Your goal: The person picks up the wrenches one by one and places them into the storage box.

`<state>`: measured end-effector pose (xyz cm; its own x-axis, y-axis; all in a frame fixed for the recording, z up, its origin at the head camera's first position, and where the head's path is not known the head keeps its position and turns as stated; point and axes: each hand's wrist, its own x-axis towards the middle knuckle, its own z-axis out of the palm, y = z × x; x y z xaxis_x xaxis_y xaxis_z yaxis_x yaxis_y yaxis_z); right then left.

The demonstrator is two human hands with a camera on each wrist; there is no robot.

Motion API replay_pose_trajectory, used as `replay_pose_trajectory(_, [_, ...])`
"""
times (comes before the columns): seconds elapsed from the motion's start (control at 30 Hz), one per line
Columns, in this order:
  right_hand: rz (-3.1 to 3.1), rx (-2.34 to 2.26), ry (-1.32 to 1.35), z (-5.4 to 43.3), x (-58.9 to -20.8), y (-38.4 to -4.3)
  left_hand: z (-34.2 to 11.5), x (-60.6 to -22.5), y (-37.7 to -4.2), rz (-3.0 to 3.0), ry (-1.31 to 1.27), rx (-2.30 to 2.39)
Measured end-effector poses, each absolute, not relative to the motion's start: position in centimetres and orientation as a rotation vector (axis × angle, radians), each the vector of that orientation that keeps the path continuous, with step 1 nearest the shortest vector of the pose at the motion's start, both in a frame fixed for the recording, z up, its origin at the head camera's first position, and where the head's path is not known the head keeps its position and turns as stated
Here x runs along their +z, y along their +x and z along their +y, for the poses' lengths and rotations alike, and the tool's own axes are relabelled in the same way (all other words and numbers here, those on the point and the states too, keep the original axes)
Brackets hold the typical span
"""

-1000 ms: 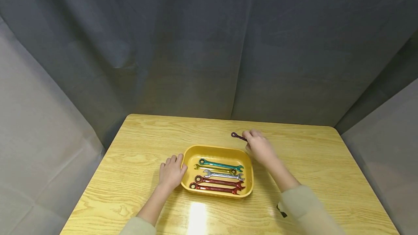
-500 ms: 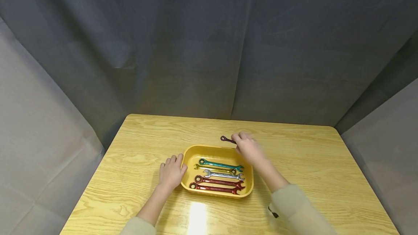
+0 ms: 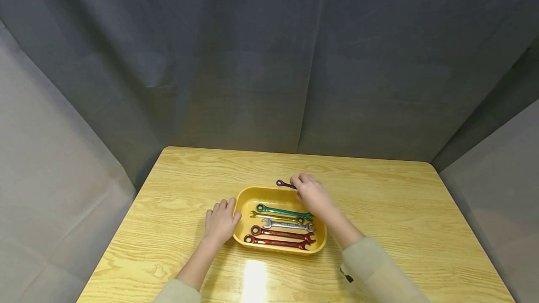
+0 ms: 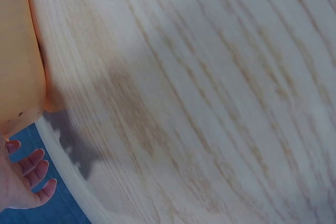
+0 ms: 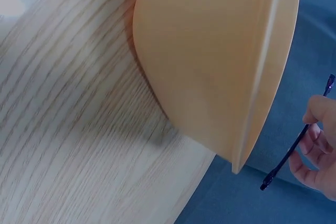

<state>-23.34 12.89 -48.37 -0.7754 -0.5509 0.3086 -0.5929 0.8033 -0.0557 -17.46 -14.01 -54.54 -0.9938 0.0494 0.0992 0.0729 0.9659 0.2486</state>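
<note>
A yellow plastic tray point(image 3: 280, 252) sits on the wooden table. In it lie a teal wrench point(image 3: 282, 212), a gold one, a silver open-end wrench point(image 3: 286, 226) and two red wrenches point(image 3: 280, 244), roughly side by side. My left hand point(image 3: 221, 221) holds the tray's left rim, its thumb over the edge and its fingers along the outside. My right hand point(image 3: 311, 193) pinches a slim purple ratcheting wrench point(image 5: 299, 139) close over the tray's back rim. Its ring end points left in the head view; the rest is behind the fingers there.
Grey cloth point(image 3: 252, 60) hangs behind the table point(image 3: 177, 186) and at both sides. A small black strap end point(image 3: 346, 275) hangs by the right sleeve. Light glares off the tabletop in front of the tray.
My right hand has moved left and slightly nearer with the purple wrench, from beyond the tray's back right corner to over its back rim. My left hand and the tray have stayed put.
</note>
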Motion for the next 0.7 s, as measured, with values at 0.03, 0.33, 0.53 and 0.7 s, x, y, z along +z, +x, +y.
replay_pose_trajectory(0.03, [-2.707,0.216,0.890,12.7,-48.4,-23.3,-14.0,-54.5,-17.4,-3.025,-0.092,-0.388])
replay_pose_trajectory(0.33, [-2.708,0.197,0.943,11.6,-48.9,-23.1,-14.0,-54.6,-17.4,-3.031,-0.094,-0.387])
replay_pose_trajectory(0.53, [-2.718,0.200,0.954,11.2,-49.1,-22.8,-14.0,-54.6,-17.4,-3.030,-0.089,-0.387])
replay_pose_trajectory(0.7, [-2.741,0.213,0.955,10.9,-49.7,-22.8,-14.0,-54.6,-17.4,-3.038,-0.084,-0.391])
